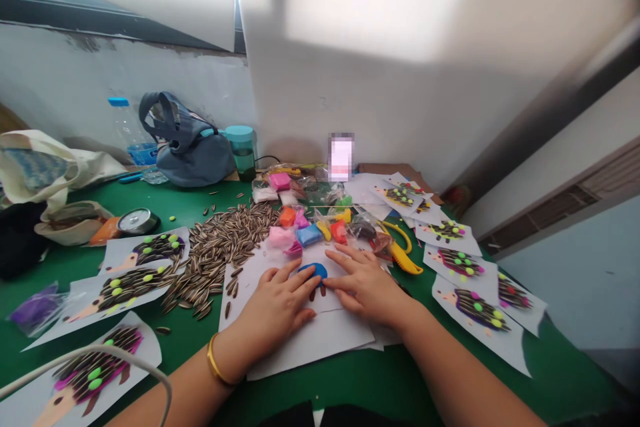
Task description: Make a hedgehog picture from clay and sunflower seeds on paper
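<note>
A blue clay shape [315,271] lies on a white sheet of paper [295,351], with small brown pieces just below it. My left hand [277,300] rests over the paper with its fingers spread, fingertips touching the left side of the blue clay. From the right, my right hand [367,283] reaches in with its fingers apart, and a fingertip touches the clay's right edge. Neither hand is closed round anything. Beyond the hands sit wrapped clay pieces in pink, orange, red and blue [309,234]. A heap of striped sunflower seeds [220,247] spreads to the left of the paper.
Hedgehog pictures with seed spines lie at the left [133,287] and right [475,310]. A yellow-handled tool [406,259] sits right of the clay packs. Behind stand a blue-grey bag [195,153], a teal-lidded cup [243,153] and a bottle [140,150]. A pale cable [125,359] curves at lower left.
</note>
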A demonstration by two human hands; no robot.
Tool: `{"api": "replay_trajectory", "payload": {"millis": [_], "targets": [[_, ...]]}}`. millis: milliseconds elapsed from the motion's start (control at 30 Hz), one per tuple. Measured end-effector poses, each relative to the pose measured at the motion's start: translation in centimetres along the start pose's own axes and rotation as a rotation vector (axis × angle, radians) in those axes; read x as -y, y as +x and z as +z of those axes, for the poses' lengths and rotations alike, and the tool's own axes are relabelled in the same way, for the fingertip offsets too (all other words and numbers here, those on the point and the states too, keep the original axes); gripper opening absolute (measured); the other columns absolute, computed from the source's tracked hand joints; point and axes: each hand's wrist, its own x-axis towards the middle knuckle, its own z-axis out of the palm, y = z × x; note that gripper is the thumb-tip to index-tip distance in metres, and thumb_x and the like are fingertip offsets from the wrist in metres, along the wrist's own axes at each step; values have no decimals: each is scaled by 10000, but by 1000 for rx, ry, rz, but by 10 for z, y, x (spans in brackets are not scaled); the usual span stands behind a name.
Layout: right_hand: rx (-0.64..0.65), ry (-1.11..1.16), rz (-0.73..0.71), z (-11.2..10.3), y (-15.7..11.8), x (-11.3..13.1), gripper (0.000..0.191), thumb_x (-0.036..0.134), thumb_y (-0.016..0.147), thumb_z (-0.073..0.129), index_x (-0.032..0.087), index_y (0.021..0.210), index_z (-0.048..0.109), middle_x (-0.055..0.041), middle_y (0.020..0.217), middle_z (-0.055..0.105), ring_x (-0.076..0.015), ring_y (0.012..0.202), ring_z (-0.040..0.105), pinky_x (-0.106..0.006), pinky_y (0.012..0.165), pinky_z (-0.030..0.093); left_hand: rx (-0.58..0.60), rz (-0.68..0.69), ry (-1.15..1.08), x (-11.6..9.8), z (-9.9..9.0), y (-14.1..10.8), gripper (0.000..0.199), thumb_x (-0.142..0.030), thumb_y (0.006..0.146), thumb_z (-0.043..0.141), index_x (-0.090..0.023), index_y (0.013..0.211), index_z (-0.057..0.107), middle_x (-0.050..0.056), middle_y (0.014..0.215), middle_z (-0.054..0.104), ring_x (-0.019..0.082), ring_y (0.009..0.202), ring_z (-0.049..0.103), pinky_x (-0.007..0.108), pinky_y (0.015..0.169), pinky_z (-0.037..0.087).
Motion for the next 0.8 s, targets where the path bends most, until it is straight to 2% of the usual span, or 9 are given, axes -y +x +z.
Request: {"api": "replay_trajectory", "payload": {"millis": [333,533,700,800], "targets": [[-94,22,48,4,1,-7,321,232,883,569,336,1137,734,-37,1494,493,-312,1394,402,-543,1063,326,-6,16,34,-2,4,1,430,-433,950,569,-328,1367,535,48,1519,466,367,1372,394,526,1010,349],[-47,4,39,5,2,-3,347,248,895,548,355,1185,704,-37,1515,467,-304,1412,376,-539,1045,337,-21,13,15,-4,3,1,425,-466,953,554,-337,1357,546,44,1501,490,352,1377,398,519,1027,330],[-63,-13,43,5,4,0,374,253,900,546,327,1245,671,-46,1524,454,-308,1413,372,-530,1064,325,-52,-17,-6,-3,5,1,599,-504,955,531,-268,1490,402,83,1474,522,326,1379,409,492,1035,337],[-31,-27,44,5,5,1,382,264,909,533,322,1266,655,-52,1535,438,-303,1428,348,-530,1069,318,-60,-27,8,-4,8,1,578,-536,951,517,-249,1450,467,86,1466,530,332,1377,407,497,1044,337]]}}
